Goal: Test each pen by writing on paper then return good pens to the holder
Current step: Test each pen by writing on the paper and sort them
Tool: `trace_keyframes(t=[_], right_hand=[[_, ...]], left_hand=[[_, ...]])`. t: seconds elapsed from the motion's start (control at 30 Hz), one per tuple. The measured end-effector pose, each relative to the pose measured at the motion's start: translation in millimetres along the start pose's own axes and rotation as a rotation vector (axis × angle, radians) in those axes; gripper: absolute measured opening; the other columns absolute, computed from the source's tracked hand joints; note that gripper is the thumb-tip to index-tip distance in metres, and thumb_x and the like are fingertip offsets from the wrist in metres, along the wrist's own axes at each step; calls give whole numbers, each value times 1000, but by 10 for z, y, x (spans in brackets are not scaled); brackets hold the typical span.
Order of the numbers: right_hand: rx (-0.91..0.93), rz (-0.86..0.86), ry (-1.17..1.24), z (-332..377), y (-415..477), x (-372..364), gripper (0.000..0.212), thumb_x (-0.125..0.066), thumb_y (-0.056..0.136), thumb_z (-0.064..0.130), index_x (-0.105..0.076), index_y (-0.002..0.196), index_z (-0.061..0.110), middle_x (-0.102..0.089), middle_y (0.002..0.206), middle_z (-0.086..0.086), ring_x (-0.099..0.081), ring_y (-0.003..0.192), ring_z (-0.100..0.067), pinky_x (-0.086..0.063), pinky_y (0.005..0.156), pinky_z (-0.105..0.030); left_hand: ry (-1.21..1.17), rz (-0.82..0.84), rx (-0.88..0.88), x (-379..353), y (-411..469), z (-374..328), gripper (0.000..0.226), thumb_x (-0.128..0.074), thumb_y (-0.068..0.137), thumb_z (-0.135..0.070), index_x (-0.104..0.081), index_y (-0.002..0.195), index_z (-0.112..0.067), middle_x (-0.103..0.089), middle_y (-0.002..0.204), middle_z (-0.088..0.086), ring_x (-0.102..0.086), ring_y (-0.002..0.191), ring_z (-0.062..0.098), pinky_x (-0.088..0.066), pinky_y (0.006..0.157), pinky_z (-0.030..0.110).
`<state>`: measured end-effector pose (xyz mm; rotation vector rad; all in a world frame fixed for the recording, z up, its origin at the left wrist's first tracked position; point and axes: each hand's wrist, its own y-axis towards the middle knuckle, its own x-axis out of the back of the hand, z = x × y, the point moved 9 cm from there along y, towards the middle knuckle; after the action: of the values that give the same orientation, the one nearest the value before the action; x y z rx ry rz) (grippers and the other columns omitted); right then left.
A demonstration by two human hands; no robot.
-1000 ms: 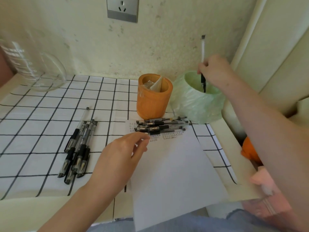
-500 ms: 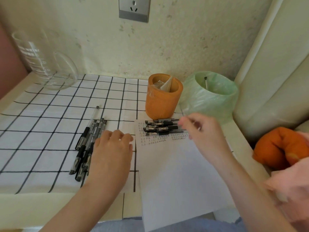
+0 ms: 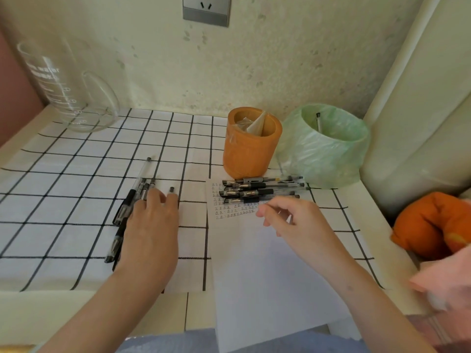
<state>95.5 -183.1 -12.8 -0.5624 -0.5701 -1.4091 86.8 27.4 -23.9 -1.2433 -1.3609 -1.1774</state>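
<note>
Since one second ago the right hand [image 3: 288,220] has left the green-lined bin [image 3: 323,159] and come back over the paper [image 3: 267,276]. The left hand [image 3: 153,225] has gone from the paper's edge onto the loose pens [image 3: 125,210] at the left. The worktop [image 3: 63,309] carries a white cloth with a black grid. The paper lies on its front right part, with rows of small marks near the top. The bin, at the back right, holds one pen [image 3: 318,122], nearly upright. The orange holder [image 3: 249,154], just beside the bin, holds crumpled clear wrapping [image 3: 254,123]. A pile of pens [image 3: 260,189] lies across the paper's top. The left hand rests flat on the loose pens, fingers straight. The right hand hovers with loosely curled fingers, and nothing shows in it.
</note>
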Motion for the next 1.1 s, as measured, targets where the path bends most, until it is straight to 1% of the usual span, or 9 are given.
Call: trace_keyframes(t=[0.13,0.2,0.27,0.37,0.47,0.57,0.73,0.93,1.1], right_hand=[[-30,-60,104,-63,48,141,20,-55,93,30,-70,82,24,-67,72,5,-48,53,-1,-38,52,-12],[-50,-68,223,-65,67,191,22,-56,92,33,-71,84,20,-66,68,4,-48,52,-5,-36,50,-11],[-66,26,353,-23,64,118,31,-57,86,46,-71,90,18,-65,67,4,-48,52,-8,-36,50,-16],[-67,251,499,108,1,-179,40,-61,73,52,-69,99,22,-64,66,4,-50,52,-9,-38,48,-21],[-26,230,570,187,-28,-313,32,-62,82,40,-70,94,13,-57,58,3,-49,50,-9,-37,46,-20],[-19,124,632,153,-14,-251,30,-60,89,28,-69,91,0,-58,59,0,-51,51,-11,-38,45,-21],[-13,47,739,132,-9,-121,33,-57,85,36,-74,85,8,-58,59,-3,-51,48,-14,-38,44,-22],[-34,76,778,138,-25,-133,35,-52,89,36,-66,82,4,-65,59,-10,-56,48,-20,-40,42,-24],[-11,228,717,209,-53,-265,17,-69,78,24,-61,80,9,-58,57,-6,-51,48,-15,-40,43,-24]], left_hand=[[-230,-56,-28,-7,57,6,57,-62,72,12,-47,124,-6,-43,118,17,-57,83,29,-53,68,38],[-410,-125,-144,106,68,-122,54,-61,75,11,-49,124,-8,-46,114,12,-58,76,20,-55,64,33],[-638,-149,-259,242,21,-308,51,-62,77,7,-50,123,-14,-48,109,-1,-57,78,8,-53,65,17],[-887,-102,-372,323,-97,-587,44,-64,78,1,-52,112,-24,-51,102,-11,-57,91,4,-49,68,10],[-922,-113,-436,318,-205,-753,38,-66,79,-2,-50,105,-25,-54,99,-12,-57,93,0,-48,72,9],[-996,-78,-263,223,-154,-616,32,-66,81,-17,-46,100,-32,-54,96,-16,-58,89,-1,-48,71,9],[-863,114,-290,66,-159,-643,13,-45,87,-43,-55,89,-35,-62,74,-12,-59,73,2,-47,64,20],[-888,111,-349,76,-214,-730,18,-41,93,-33,-55,87,-23,-56,71,-8,-50,72,9,-39,62,19],[-945,125,-299,93,-198,-707,18,-43,91,-35,-60,85,-31,-61,66,-11,-51,57,8,-38,54,17]])
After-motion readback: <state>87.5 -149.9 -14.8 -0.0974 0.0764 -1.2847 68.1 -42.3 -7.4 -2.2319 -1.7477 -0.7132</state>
